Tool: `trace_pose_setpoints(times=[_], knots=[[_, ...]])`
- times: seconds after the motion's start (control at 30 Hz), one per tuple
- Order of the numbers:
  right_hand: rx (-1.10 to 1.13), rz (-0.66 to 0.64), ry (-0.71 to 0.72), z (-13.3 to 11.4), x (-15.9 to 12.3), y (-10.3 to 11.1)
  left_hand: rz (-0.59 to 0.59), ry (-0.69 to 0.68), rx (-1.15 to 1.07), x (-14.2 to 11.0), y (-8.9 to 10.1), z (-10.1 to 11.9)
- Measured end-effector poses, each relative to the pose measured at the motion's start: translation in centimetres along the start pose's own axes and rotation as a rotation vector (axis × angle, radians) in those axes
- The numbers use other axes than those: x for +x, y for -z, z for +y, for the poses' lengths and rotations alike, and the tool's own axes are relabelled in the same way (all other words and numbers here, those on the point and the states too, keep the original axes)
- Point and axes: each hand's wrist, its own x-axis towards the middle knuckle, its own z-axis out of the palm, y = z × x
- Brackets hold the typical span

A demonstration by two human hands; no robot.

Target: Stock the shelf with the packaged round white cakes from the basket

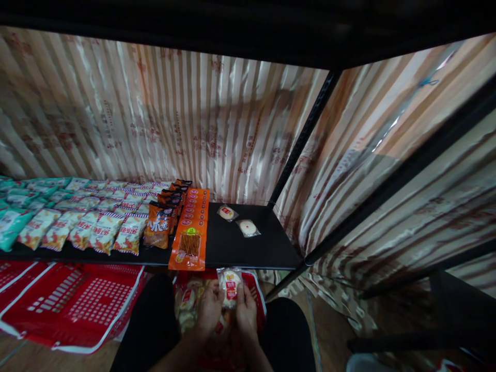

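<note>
Both my hands hold one small clear snack packet [229, 285] with a round cake and a red label, just below the front edge of the black shelf [248, 250]. My left hand [209, 309] grips its left side, my right hand [246, 310] its right side, fingers closed on it. Under my hands a red basket [256, 289] holds several more such packets. Two similar round-cake packets [227, 212] [248, 227] lie on the bare right part of the shelf.
Rows of snack bags fill the shelf's left: orange stick packs [189, 247], dark orange bags [158, 227], white-red chip bags [104, 231], teal bags [11, 223]. An empty red basket [73, 305] lies at lower left. Striped cloth backs the shelf; black uprights [302, 139] stand right.
</note>
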Motion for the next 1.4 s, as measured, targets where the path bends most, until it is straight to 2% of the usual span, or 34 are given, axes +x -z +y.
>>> trace_pose_setpoints(times=[0.13, 0.5, 0.7, 0.93, 1.2, 1.4], knots=[[0.031, -0.015, -0.034, -1.1, 0.1, 0.0, -0.019, 0.027, -0.090, -0.2, 0.0, 1.2], [0.101, -0.121, -0.067, -3.7, 0.9, 0.0, 0.001, 0.019, -0.102, 1.4, 0.4, 3.1], [0.136, -0.160, -0.010, -4.8, 2.1, -0.3, -0.006, 0.047, -0.135, 2.6, 0.9, 4.7], [0.129, -0.192, 0.045, -5.6, 5.0, -1.6, 0.039, 0.079, -0.228, 5.6, 0.8, 5.4], [0.215, -0.186, 0.092, -5.9, 8.8, -4.0, 0.032, 0.117, -0.251, 8.5, 1.6, 7.4], [0.245, -0.179, 0.108, -5.9, 11.6, -5.7, 0.061, 0.061, -0.287, 10.5, 2.0, 8.3]])
